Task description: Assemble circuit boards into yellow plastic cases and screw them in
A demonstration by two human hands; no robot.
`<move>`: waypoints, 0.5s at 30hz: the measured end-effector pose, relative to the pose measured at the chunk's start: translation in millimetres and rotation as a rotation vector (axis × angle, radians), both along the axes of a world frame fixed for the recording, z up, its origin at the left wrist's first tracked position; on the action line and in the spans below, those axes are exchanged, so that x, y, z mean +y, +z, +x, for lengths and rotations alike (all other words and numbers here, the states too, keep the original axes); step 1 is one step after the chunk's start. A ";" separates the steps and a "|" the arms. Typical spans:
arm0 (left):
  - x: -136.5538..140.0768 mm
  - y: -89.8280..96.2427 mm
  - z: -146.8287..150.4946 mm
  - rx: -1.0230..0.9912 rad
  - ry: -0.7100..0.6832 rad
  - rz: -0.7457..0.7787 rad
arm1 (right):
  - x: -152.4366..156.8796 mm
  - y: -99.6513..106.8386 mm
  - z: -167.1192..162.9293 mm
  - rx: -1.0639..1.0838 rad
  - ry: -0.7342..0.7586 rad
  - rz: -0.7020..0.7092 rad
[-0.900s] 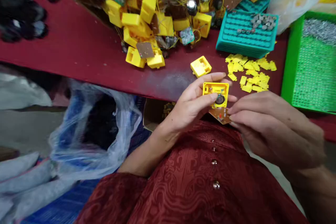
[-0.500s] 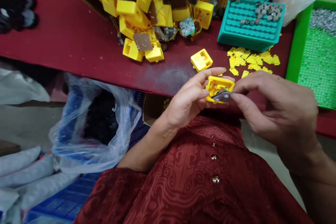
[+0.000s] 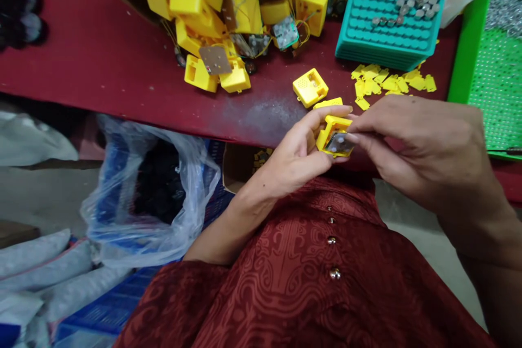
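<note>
My left hand [image 3: 304, 155] is closed around a small yellow plastic housing [image 3: 322, 144], its open side facing up. A dark circuit board [image 3: 339, 143] with pale round spots sits tilted in the opening. The thumb and forefinger of my right hand [image 3: 411, 147] pinch the board's right edge. Just beyond the hands, another yellow housing [image 3: 310, 87] with a speaker-hole pattern lies on the dark red table [image 3: 261, 111]. A further yellow piece [image 3: 329, 103] is partly covered by my left fingers.
Yellow housings [image 3: 199, 22] with wires and boards are heaped at the back. Teal trays [image 3: 383, 46] hold round metal cells [image 3: 420, 2]; small yellow tabs [image 3: 391, 82] lie in front. A green tray [image 3: 468, 49] with metal parts stands right. A plastic-lined blue crate [image 3: 114, 166] sits below left.
My left hand has turned the housing. The circuit board now lies flatter and further inside the opening, with my right fingers still on its edge. The view has shifted slightly.
</note>
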State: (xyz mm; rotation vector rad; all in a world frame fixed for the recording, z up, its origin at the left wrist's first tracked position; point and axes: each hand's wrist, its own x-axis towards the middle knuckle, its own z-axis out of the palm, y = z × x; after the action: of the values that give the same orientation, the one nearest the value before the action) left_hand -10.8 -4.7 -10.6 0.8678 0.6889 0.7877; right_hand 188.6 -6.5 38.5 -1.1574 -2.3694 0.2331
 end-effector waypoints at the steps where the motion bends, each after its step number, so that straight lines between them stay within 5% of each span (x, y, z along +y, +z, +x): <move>1: -0.1 -1.4 0.1 0.006 -0.003 0.009 | 0.0 -0.8 -0.4 -0.013 -0.002 0.003; 15: 0.5 -18.3 1.3 0.021 0.040 -0.130 | -7.6 -26.6 2.3 0.104 -0.059 0.158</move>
State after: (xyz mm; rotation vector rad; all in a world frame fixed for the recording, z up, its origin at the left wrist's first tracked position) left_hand -9.5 -4.2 -28.9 0.7475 0.7699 0.7616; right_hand 190.9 -14.1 11.9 -1.1113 -2.2163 0.0819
